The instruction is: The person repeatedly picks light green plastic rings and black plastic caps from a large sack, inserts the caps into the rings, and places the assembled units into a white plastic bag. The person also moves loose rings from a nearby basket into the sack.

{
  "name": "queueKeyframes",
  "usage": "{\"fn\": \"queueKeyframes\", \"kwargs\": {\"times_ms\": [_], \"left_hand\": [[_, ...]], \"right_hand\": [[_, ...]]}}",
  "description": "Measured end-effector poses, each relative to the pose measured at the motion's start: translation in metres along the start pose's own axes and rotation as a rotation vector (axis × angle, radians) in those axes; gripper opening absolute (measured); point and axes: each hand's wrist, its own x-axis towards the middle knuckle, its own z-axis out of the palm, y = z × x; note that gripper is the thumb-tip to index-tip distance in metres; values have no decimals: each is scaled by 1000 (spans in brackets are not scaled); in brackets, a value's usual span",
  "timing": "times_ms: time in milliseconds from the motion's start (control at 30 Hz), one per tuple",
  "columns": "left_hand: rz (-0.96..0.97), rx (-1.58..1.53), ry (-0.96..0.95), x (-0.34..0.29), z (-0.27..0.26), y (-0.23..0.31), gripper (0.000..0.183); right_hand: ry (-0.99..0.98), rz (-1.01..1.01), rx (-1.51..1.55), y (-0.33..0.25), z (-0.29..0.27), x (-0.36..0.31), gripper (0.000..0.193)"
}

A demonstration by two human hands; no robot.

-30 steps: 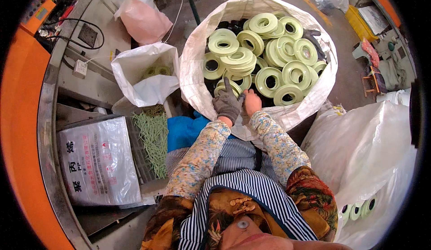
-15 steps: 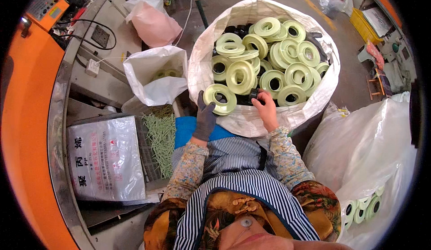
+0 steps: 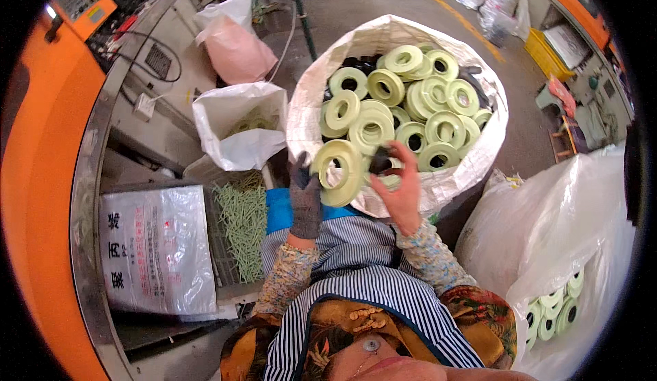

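My left hand [image 3: 305, 196], in a dark grey glove, grips the left rim of a pale green plastic ring [image 3: 348, 188] with a wide flange. The ring is tilted toward me over the near edge of a big white woven sack [image 3: 304, 111]. Bare and slightly blurred, my right hand [image 3: 402, 193] pinches a small black part [image 3: 378, 160] just right of the ring. The fingers hide some of that part, so its exact kind cannot be made out. Many similar green rings [image 3: 370, 129] fill the sack, with black pieces [image 3: 361, 64] among them and a dark glove [image 3: 474, 83] at the right.
Left of the sack stand a smaller white bag [image 3: 212, 124] and a pink-filled bag [image 3: 236, 56]. Thin green sticks [image 3: 241, 227] lie in a heap beside a printed plastic sack [image 3: 161, 251]. A clear plastic bag [image 3: 527, 224] with green rings stands at right. An orange machine [image 3: 41, 176] borders the left.
My left hand has brought the green ring nearer to me and tilted it. My right hand has lifted and turned with the black part, staying close to the ring.
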Motion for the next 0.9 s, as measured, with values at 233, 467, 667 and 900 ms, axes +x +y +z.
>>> {"fn": "queueKeyframes", "kwargs": {"times_ms": [233,467,667,900], "left_hand": [[-197,-303,-85,-9,-2,31,43],[-336,-387,-195,-18,-2,19,47],[-303,-69,-308,-10,-10,10,46],[96,404,-504,-6,-32,-7,48]], "right_hand": [[-350,-257,-443,-19,15,0,74],[-388,-238,-281,2,31,-10,73],[-502,-300,-316,4,20,1,73],[-559,-328,-348,10,18,5,75]]}}
